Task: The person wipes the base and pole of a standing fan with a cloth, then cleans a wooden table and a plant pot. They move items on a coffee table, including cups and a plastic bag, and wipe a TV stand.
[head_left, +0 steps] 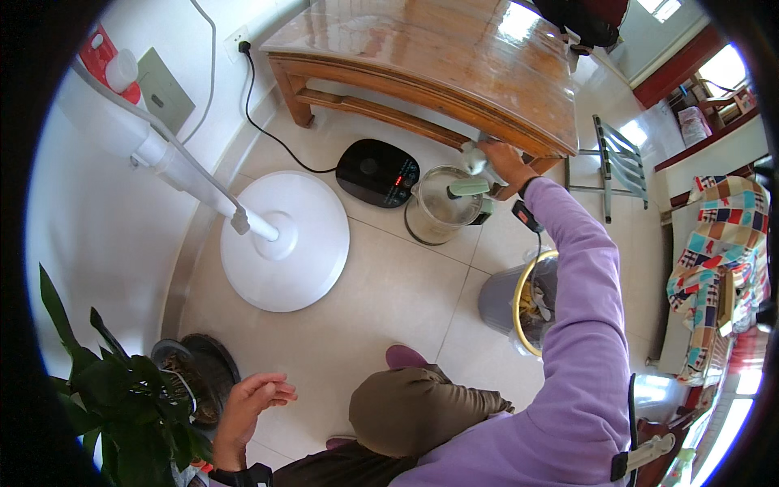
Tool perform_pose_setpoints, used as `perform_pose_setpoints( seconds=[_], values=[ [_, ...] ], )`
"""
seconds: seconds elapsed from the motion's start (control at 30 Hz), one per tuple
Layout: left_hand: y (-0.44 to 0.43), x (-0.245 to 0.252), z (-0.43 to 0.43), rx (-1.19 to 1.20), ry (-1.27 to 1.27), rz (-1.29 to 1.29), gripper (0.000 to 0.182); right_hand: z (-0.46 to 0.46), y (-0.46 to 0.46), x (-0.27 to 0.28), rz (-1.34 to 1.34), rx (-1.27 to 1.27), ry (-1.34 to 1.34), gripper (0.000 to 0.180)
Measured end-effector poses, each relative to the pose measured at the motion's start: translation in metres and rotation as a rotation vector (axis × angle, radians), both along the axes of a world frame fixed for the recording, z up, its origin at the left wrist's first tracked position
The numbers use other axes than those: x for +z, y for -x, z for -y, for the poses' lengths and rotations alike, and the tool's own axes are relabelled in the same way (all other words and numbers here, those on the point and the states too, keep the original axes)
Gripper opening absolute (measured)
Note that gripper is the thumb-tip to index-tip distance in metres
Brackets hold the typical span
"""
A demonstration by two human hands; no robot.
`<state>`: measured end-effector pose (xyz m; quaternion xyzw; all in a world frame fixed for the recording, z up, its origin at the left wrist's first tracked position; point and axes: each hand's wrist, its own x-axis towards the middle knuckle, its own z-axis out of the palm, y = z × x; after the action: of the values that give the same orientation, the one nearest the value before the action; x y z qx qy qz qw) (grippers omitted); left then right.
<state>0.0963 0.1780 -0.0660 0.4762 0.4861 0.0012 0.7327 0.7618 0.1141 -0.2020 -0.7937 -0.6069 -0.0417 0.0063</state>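
Observation:
My right hand [504,161] reaches out under the front edge of a wooden table and grips a crumpled whitish cloth [473,159]. Just below that hand stands a glass electric kettle [433,213] on the floor tiles. Its lid [468,187] has a pale green grip, and its handle [484,212] is green and black. Left of the kettle lies a black heating base [368,173] with lit red digits. My left hand [258,389] is held low on the left near a potted plant [115,389], fingers loosely extended and nothing in them.
A white fan base [286,280] stands on the floor by the wall. The wooden table [420,49] spans the top. At right are a yellow-rimmed trash bin [499,298], a folding stool [624,161] and a patterned cover [718,243]. A black cord [261,115] runs to a socket.

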Motion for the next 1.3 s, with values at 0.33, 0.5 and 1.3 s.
perform_pose_setpoints(
  seconds=[0.33,0.5,1.3],
  values=[
    [0.007,-0.004,0.001,0.015,-0.016,-0.010,0.035,0.015,0.017,0.002,0.244,-0.173,0.258,0.016],
    [0.003,-0.009,0.000,0.036,-0.015,0.022,0.033,-0.029,0.040,0.003,0.012,-0.516,0.066,0.020],
    [-0.007,0.000,-0.015,0.001,0.072,0.016,0.032,-0.289,0.140,-0.003,-0.408,-0.139,-0.155,0.027]
  ],
)
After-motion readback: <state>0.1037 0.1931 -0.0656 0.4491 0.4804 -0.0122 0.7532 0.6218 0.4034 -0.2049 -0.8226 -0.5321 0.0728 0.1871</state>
